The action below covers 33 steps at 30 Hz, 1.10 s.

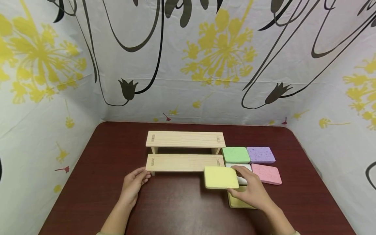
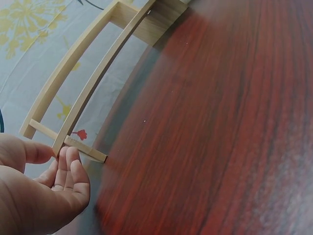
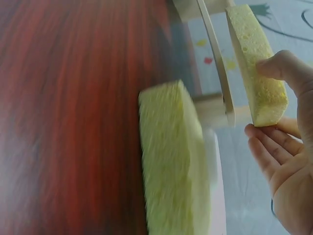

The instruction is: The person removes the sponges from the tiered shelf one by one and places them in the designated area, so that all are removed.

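Observation:
My right hand (image 1: 254, 191) grips a pale yellow sponge (image 1: 221, 178) by its right edge, thumb on the near side and fingers on the far side. The sponge is held up in the air, overlapping the front right corner of a two-tier wooden rack (image 1: 182, 162) in the head view. My left hand (image 1: 133, 186) pinches the front left corner of the rack's lower plank, thumb and fingertips at its end in the left wrist view. A second yellow sponge (image 3: 166, 161) lies on the table under my right hand, partly hidden by it in the head view.
Right of the rack lie a green sponge (image 1: 236, 155), a purple sponge (image 1: 261, 154), a pink sponge (image 1: 266, 173) and a mostly covered white sponge (image 1: 242, 180). The dark red table (image 1: 176, 209) is enclosed by patterned cloth (image 1: 164, 65) at the back and sides.

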Tool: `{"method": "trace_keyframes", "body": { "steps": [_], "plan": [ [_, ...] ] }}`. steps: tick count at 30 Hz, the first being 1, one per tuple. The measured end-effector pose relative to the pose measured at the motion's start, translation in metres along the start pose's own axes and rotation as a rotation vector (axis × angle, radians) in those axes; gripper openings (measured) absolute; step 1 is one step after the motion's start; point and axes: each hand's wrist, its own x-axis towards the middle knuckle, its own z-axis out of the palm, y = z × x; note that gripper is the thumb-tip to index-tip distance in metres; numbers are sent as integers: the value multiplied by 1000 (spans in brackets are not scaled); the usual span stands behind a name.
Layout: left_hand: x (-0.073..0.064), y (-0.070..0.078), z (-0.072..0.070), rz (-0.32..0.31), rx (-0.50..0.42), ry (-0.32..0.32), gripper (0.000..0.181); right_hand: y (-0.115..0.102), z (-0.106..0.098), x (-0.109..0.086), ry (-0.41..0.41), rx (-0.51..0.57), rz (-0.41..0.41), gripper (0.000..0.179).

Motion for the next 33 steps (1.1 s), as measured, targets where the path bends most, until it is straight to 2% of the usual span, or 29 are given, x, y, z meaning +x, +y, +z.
{"method": "trace_keyframes", "body": {
  "steps": [3, 9, 13, 18, 24, 33],
  "plan": [
    [0, 0, 0, 1, 0, 0, 39, 7, -8, -8, 17, 22, -13, 76],
    [0, -1, 0, -4, 1, 2, 39, 22, -29, -25, 24, 85, 10, 79],
    [0, -1, 0, -3, 2, -1, 40, 36, -45, -40, 51, 81, 11, 82],
    [1, 0, -1, 0, -1, 0, 39, 50, -64, -61, 62, 46, 79, 84],
    [1, -1, 0, -5, -2, -2, 38, 68, -83, -85, 48, 54, 144, 84],
    [0, 0, 0, 0, 9, -4, 38, 93, -101, -108, -63, 89, 293, 82]
  ]
}}
